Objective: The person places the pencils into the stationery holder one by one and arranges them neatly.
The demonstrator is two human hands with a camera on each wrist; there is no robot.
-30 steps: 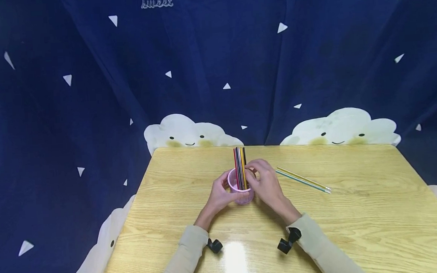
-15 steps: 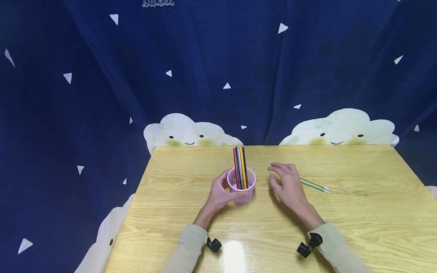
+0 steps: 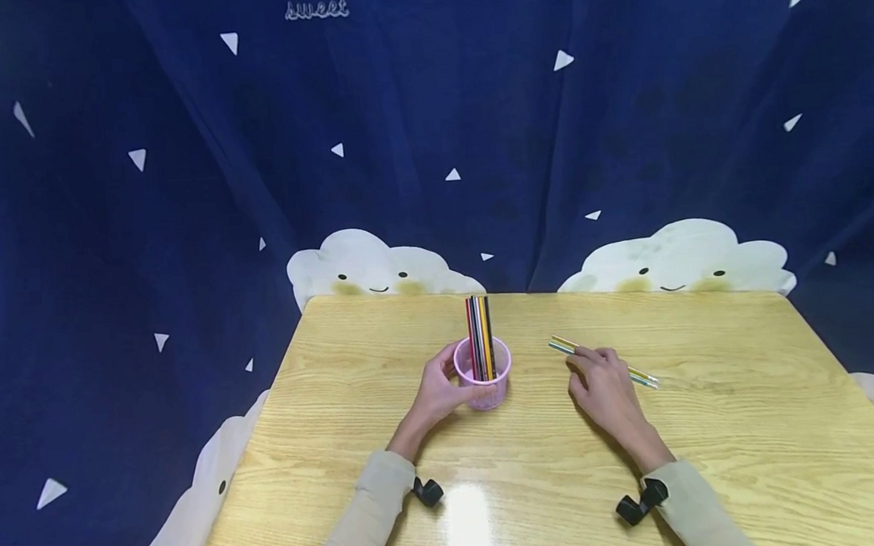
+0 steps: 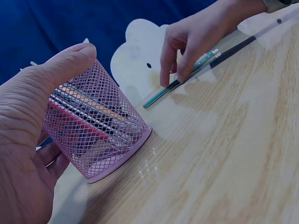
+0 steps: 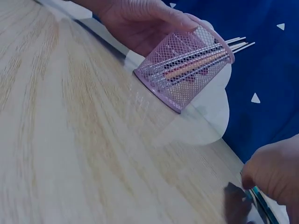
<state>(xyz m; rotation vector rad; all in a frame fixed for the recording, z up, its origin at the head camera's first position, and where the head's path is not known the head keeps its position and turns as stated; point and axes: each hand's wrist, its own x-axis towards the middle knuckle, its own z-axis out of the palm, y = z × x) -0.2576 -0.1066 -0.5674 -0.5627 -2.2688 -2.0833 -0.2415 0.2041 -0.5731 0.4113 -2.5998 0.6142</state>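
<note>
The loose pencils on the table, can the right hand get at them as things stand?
Probably yes: the right hand already has its fingertips on the loose pencils, which lie apart from the pink mesh cup with nothing across them.

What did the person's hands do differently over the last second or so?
The right hand left the pink mesh cup, moved out to its own side and came down on the two thin pencils lying on the wooden table; its fingertips now touch them. The left hand stayed gripping the cup, with the coloured pencils standing in it as before.
</note>
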